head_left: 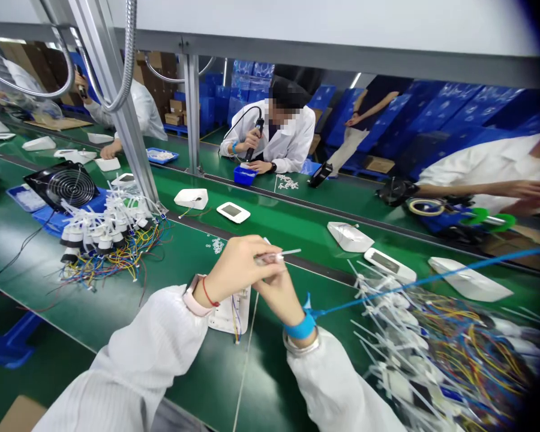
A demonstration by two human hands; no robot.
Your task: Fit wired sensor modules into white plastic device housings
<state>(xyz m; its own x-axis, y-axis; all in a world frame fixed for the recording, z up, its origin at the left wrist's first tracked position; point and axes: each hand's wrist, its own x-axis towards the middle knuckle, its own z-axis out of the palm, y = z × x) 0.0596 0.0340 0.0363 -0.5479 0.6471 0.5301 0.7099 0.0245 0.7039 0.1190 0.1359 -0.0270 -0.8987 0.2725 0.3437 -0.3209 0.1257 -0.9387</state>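
Observation:
My left hand and my right hand meet above the green bench, fingers pinched together around a small white part. A thin pale strip sticks out to the right of the fingertips. Which fingers grip the part is partly hidden. Below my hands, a white housing lies on the bench, partly covered by my left hand and wrist, with thin coloured wires on it. Small clear pieces lie just beyond my left hand.
Bundles of white parts with coloured wires lie at left and right. White housings sit on the green belt. A blue cord runs right from my wrist. A metal post stands left; people work opposite.

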